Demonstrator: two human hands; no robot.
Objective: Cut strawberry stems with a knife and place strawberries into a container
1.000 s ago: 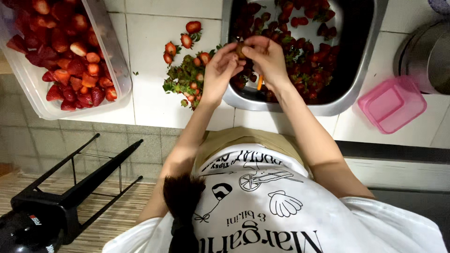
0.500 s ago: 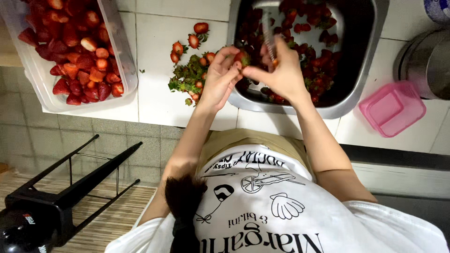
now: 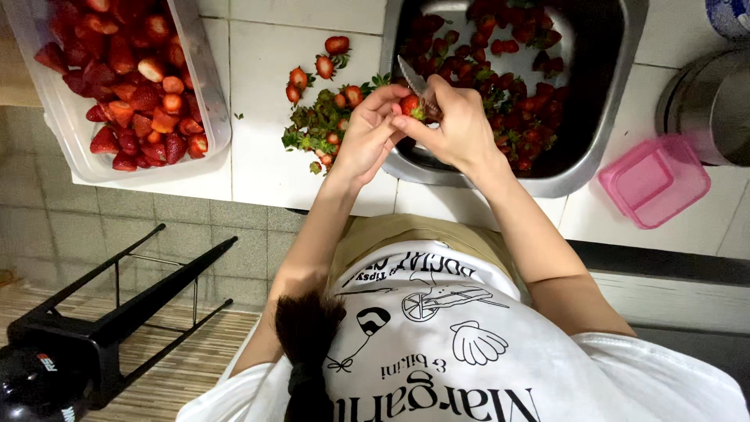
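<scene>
sink [image 3: 601, 160] is brushed stainless steel, kinda dull sheen. knife [image 3: 414, 80] blade is shiny metal. counter [image 3: 258, 156] is glossy white ceramic tile. clear plastic tub [image 3: 211, 94] looks smooth and see-through, pink plastic box [image 3: 655, 181] more frosted. strawberries [image 3: 129, 74] look wet and glossy. shirt [image 3: 469, 359] is matt cotton cloth.

Hands: two, left hand [image 3: 366, 137] and right hand [image 3: 459, 129], with one strawberry [image 3: 409, 105] pinched between them and one knife [image 3: 417, 80] in the right grip. Containers: one clear plastic tub [image 3: 209, 94] of trimmed strawberries, too many to count; one steel sink [image 3: 605, 117] of unhulled berries, likewise uncounted; one pink lidded box [image 3: 655, 180]. On the white tiled worktop [image 3: 258, 156]: one heap of green hulls [image 3: 316, 129], some five loose berries about it; below, one black stool [image 3: 117, 312].
</scene>
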